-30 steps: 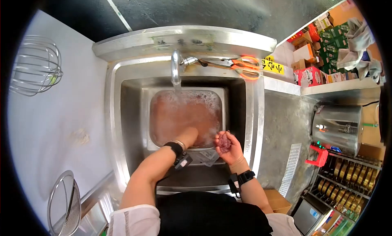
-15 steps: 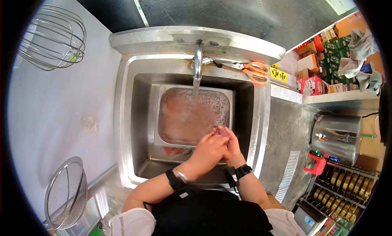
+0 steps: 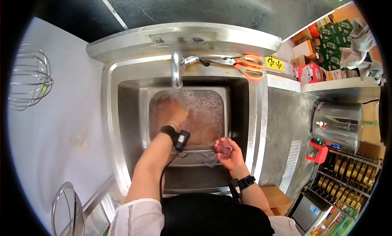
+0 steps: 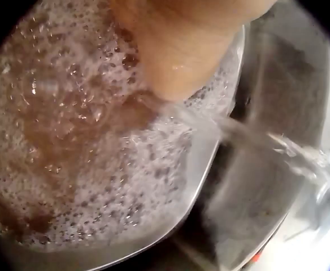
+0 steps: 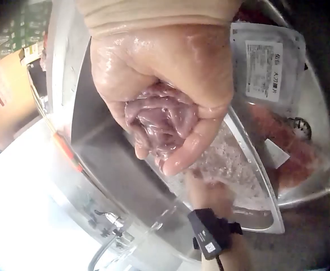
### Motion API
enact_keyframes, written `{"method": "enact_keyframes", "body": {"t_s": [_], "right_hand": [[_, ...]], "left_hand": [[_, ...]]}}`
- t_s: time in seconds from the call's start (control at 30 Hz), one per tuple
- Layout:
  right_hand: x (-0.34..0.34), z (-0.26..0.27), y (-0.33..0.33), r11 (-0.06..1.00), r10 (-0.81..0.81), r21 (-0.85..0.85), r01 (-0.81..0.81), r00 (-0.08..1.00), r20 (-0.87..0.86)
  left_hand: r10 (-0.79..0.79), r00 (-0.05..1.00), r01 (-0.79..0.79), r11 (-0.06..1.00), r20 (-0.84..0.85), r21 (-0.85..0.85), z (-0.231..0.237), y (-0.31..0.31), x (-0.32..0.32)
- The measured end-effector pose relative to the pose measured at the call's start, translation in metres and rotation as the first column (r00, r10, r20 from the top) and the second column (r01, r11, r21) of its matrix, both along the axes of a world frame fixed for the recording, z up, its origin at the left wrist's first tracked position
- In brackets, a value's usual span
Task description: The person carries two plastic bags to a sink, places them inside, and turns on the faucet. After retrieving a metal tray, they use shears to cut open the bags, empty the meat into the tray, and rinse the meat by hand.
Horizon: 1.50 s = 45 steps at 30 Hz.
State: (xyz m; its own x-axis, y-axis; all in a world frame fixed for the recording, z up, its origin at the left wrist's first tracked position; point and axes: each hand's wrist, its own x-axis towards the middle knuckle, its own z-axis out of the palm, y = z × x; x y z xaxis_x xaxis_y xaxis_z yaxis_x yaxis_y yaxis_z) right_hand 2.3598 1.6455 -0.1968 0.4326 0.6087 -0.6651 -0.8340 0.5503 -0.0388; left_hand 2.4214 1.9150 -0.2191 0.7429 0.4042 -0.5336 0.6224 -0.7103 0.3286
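Dark reddish, wet meat pieces (image 3: 224, 148) (image 5: 162, 117) lie bunched in the palm of my right hand (image 3: 232, 156) (image 5: 165, 73), its fingers curled round them, at the near right corner of a metal pan (image 3: 226, 113). My left hand (image 3: 173, 113) (image 4: 179, 51) dips into the cloudy red-brown, foamy water (image 3: 204, 109) (image 4: 91, 158) at the pan's left side; its fingers are under the surface and cannot be seen. Beside that hand, water runs from the faucet (image 3: 176, 68) into the pan.
The pan sits in a steel sink (image 3: 132, 134). Below it lie a labelled plastic packet (image 5: 266, 70) and a packet of red meat (image 5: 289, 158). Orange-handled scissors (image 3: 249, 66) rest on the back rim. A whisk (image 3: 30, 80) and strainer (image 3: 67, 211) are on the left.
Half a second ago both hands were together at the pan's near right corner; my left hand has since moved away, left and forward, into the water. My right hand still holds the meat, now uncovered.
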Motion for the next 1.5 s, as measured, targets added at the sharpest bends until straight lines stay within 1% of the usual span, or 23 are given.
{"method": "enact_keyframes", "body": {"t_s": [0.07,0.13,0.2,0.23,0.27,0.33,0.4,0.47,0.57,0.67,0.7,0.77,0.8,0.9,1.0,1.03,1.07,1.17,1.2,1.27,1.37,1.47,1.5], "right_hand": [[-0.001,0.004,-0.002,0.999,-0.002,-0.032,0.002,1.000,-0.014],[0.000,0.007,-0.003,0.999,0.000,-0.043,0.000,1.000,-0.013],[0.000,0.009,-0.004,0.999,0.002,-0.034,-0.002,1.000,-0.005],[0.001,0.012,-0.005,0.998,0.011,-0.060,-0.011,1.000,-0.003],[0.002,0.016,-0.005,0.996,0.020,-0.085,-0.020,1.000,0.001],[0.004,0.018,-0.007,0.996,0.032,-0.089,-0.029,0.999,0.036],[0.004,0.012,-0.013,0.998,0.026,-0.052,-0.021,0.996,0.090],[0.005,0.012,-0.016,1.000,0.011,-0.019,-0.010,0.996,0.090],[0.004,0.016,-0.015,1.000,0.014,-0.029,-0.011,0.996,0.086],[0.001,0.013,-0.014,0.999,0.026,-0.023,-0.024,0.994,0.102],[-0.001,0.011,-0.014,1.000,0.030,-0.013,-0.028,0.993,0.110],[-0.003,0.010,-0.014,0.998,0.039,-0.045,-0.034,0.993,0.108],[-0.003,0.011,-0.014,0.998,0.039,-0.063,-0.032,0.993,0.110],[-0.003,0.017,-0.017,0.998,0.043,-0.042,-0.036,0.982,0.184],[0.010,0.046,-0.030,0.984,-0.040,0.175,-0.019,0.943,0.331],[0.015,0.057,-0.031,0.986,-0.054,0.169,-0.008,0.930,0.364],[0.020,0.065,-0.032,0.986,-0.062,0.168,-0.007,0.915,0.400],[0.022,0.086,-0.032,0.988,-0.129,0.124,0.089,0.919,0.371],[0.020,0.087,-0.033,0.986,-0.148,0.126,0.111,0.928,0.343],[0.014,0.086,-0.037,0.984,-0.159,0.120,0.128,0.942,0.295],[-0.002,0.070,-0.042,0.991,-0.126,0.085,0.108,0.962,0.244],[-0.017,0.061,-0.047,0.990,-0.131,0.074,0.118,0.968,0.214],[-0.021,0.061,-0.047,0.992,-0.127,0.038,0.122,0.972,0.196]], "left_hand": [[-0.147,0.981,0.136,0.986,0.123,0.094,-0.033,-0.036,0.000],[-0.309,0.926,0.261,0.939,0.217,0.224,-0.068,-0.069,-0.002],[-0.434,0.870,0.357,0.882,0.233,0.308,-0.093,-0.097,-0.006],[-0.473,0.853,0.403,0.866,0.221,0.296,-0.100,-0.107,-0.009],[-0.503,0.841,0.449,0.854,0.198,0.263,-0.105,-0.113,-0.013],[-0.552,0.823,0.551,0.833,0.135,0.052,-0.079,-0.109,-0.014],[-0.658,0.741,0.672,0.726,0.136,-0.147,-0.040,-0.088,-0.031],[-0.578,0.768,0.638,0.728,0.275,-0.251,-0.043,-0.075,-0.065],[-0.594,0.804,0.532,0.706,0.019,-0.467,0.005,-0.054,-0.078],[-0.650,0.710,0.702,0.688,0.271,-0.185,0.021,-0.032,-0.123],[-0.669,0.717,0.694,0.712,0.195,-0.106,0.000,-0.029,-0.133],[-0.671,0.714,0.681,0.732,0.198,0.026,-0.021,-0.032,-0.147],[-0.676,0.709,0.673,0.734,0.203,0.093,-0.018,-0.033,-0.146],[-0.720,0.665,0.729,0.684,0.196,0.037,0.003,-0.025,-0.139],[-0.702,0.708,0.707,0.702,0.084,-0.091,0.111,-0.023,-0.098],[-0.679,0.708,0.699,0.713,0.191,-0.054,0.118,-0.015,-0.093],[-0.681,0.698,0.702,0.712,0.223,-0.020,0.124,-0.011,-0.087],[-0.661,0.684,0.686,0.727,0.309,0.035,0.132,-0.003,-0.073],[-0.657,0.704,0.673,0.738,0.269,0.040,0.140,-0.004,-0.069],[-0.641,0.700,0.644,0.757,0.315,0.110,0.135,-0.002,-0.070],[-0.587,0.744,0.556,0.809,0.321,0.191,0.154,0.000,-0.055],[-0.661,0.697,0.640,0.748,0.278,0.172,0.173,0.015,-0.038],[-0.658,0.707,0.650,0.749,0.260,0.128,0.183,0.016,-0.034]]}}
